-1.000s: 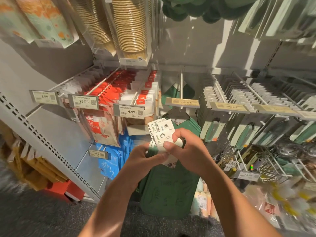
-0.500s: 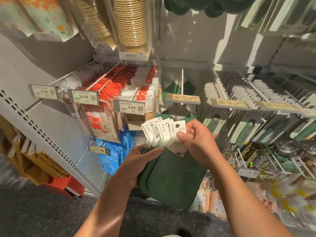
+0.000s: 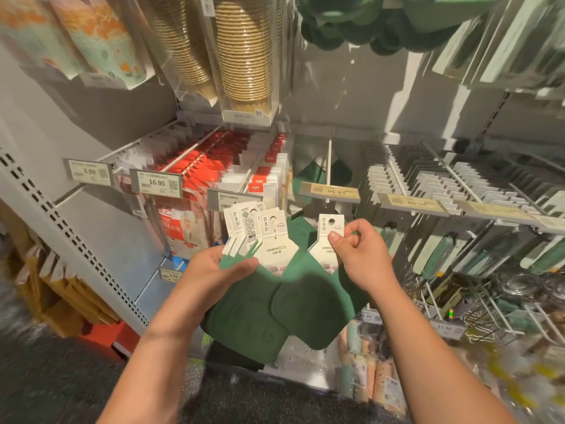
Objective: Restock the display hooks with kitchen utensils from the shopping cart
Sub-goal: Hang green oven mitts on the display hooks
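My left hand [image 3: 214, 270] grips a fanned stack of green mats [image 3: 244, 322] by their white header cards, low in front of the shelf. My right hand [image 3: 360, 255] pinches the white card of a single green mat [image 3: 308, 310], held a little apart to the right of the stack. Just above my right hand a white display hook [image 3: 329, 160] with a beige price tag juts out, with a few green mats hanging at its back. The shopping cart is out of view.
Hooks to the left carry red and white packets [image 3: 214, 172] behind price tags reading 8.99 and 16.90. Rows of green-handled utensils [image 3: 443, 249] hang on hooks at the right. Stacked brown paper cups [image 3: 244, 56] hang overhead. A perforated upright [image 3: 61, 228] bounds the left side.
My right hand has pulled one mat off the stack and moved it to the right. The stack in my left hand has fanned out and risen slightly.
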{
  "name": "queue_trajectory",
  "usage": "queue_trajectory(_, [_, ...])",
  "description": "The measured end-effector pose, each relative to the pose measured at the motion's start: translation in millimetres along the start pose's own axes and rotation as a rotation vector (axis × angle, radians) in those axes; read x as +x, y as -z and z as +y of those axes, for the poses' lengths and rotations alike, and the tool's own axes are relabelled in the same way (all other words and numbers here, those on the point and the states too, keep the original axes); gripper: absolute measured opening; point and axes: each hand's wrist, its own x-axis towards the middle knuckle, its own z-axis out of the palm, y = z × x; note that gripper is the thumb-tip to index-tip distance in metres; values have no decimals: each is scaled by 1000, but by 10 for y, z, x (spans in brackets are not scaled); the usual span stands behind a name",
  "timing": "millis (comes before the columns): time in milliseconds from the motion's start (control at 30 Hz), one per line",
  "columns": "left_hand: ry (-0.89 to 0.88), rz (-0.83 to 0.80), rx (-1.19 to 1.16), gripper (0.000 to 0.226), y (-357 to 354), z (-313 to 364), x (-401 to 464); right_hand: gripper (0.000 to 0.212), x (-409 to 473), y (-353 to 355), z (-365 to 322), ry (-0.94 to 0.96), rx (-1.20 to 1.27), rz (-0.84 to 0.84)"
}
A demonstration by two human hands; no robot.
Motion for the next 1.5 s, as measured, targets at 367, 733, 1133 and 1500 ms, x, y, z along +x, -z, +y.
queue_trajectory(367, [-2, 6, 73, 19, 304, 76, 82, 26, 296, -163, -120, 40, -240, 157])
queue_trajectory(733, [-33, -35, 117, 19, 480, 129, 25, 26, 590, -229, -71, -121, -362, 194])
queue_trajectory(1133, [-53, -86, 51, 26, 254, 52, 34, 21, -117, -442, -432, 60, 132, 64])
queue_trajectory(1500, [7, -155, -20, 20, -133, -82, 29, 15, -380, -529, -337, 46, 124, -175])
